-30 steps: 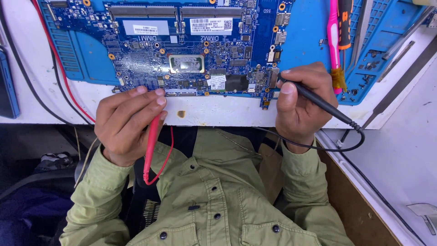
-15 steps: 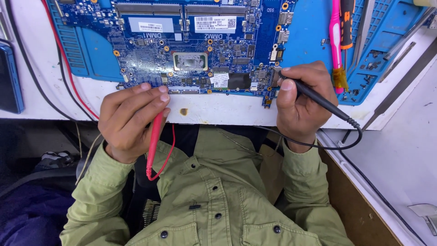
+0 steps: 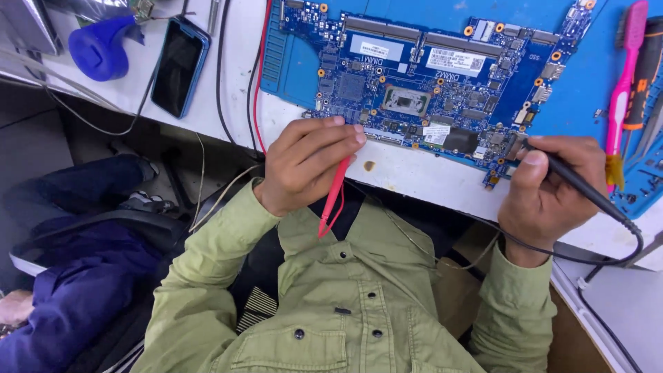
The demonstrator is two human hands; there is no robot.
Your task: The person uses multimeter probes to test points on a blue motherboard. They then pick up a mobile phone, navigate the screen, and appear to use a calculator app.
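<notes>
Head view: left hand (image 3: 304, 162) pinches a red probe (image 3: 333, 197), fingers pressed together around it, tip at the near edge of the blue circuit board (image 3: 442, 90) though the contact point is hidden under the fingertips. Right hand (image 3: 549, 190) pinches a black probe (image 3: 573, 183) pen-style, tip touching the board's near right corner. Board lies flat on a blue mat (image 3: 594, 83) at the near edge of the white bench (image 3: 414, 173).

Risks, as a judgement: the components are packed tight, so a small slip of either tip could bridge neighbouring pads; the red lead (image 3: 257, 76) and black lead (image 3: 608, 252) hang off the bench edge and could tug a probe off its spot.

Around: dark phone (image 3: 179, 65) and blue tape-holder-like object (image 3: 100, 48) far left, pink brush (image 3: 625, 83) far right beside other tools. Cables cross the bench left of the board. Another person's blue sleeve (image 3: 76, 297) sits near left, well apart from the hands.
</notes>
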